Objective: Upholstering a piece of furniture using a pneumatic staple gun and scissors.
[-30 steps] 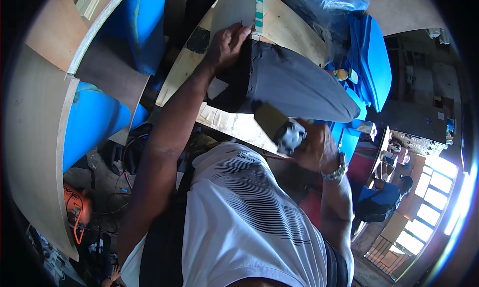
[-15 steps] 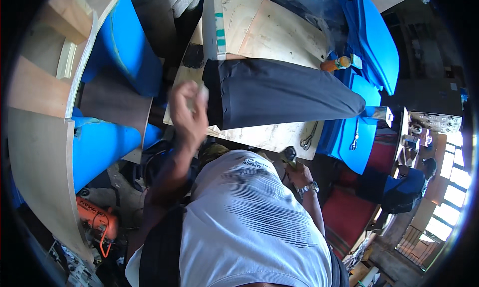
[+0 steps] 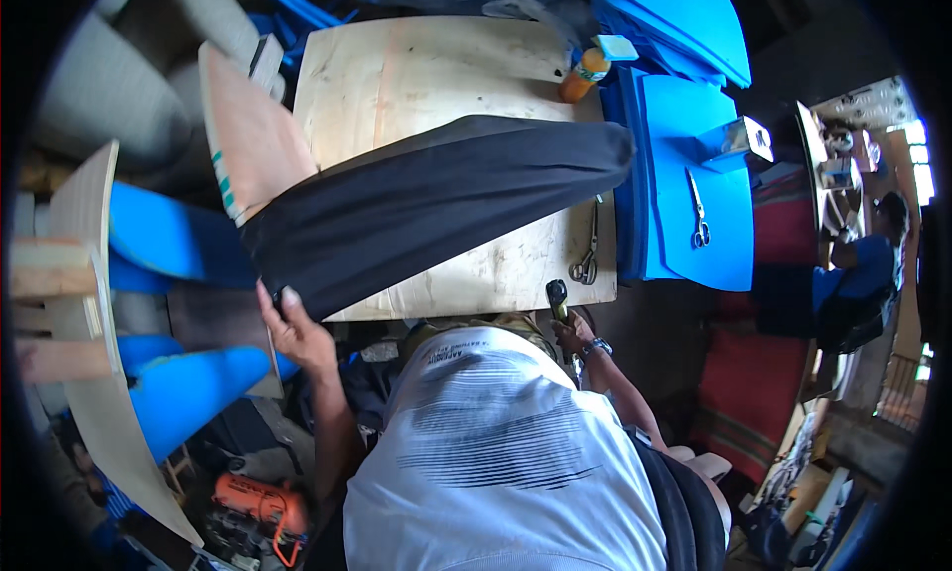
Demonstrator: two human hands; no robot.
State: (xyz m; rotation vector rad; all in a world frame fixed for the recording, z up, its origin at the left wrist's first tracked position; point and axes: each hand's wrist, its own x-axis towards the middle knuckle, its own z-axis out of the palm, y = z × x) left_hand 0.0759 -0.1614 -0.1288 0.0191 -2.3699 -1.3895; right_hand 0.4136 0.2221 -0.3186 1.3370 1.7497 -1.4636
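A long black fabric cover [image 3: 436,199] lies slantwise over the wooden tabletop, drawn over a shape that narrows toward the right. Its wide end hangs over the left front edge, where my left hand [image 3: 302,341] pinches the corner between thumb and fingers. Beside that end a bare wooden panel [image 3: 253,134] with green marks sticks up; how it joins the covered part is hidden. In front of the table, my right hand [image 3: 573,335] grips a tool with a black head and greenish handle [image 3: 558,298]; its kind is unclear.
Scissors [image 3: 587,258] lie on the wooden tabletop [image 3: 446,70], below an orange bottle [image 3: 583,77]. Stacked blue foam sheets [image 3: 684,105] at right carry another pair of scissors [image 3: 699,209]. Curved wooden frames with blue foam [image 3: 198,387] stand left, near an orange compressor [image 3: 260,502]. A person [image 3: 858,273] is far right.
My left hand has moved down and left from above the cover's end to its corner. The cover has swung, its wide end now nearer me. My right hand still holds the tool.
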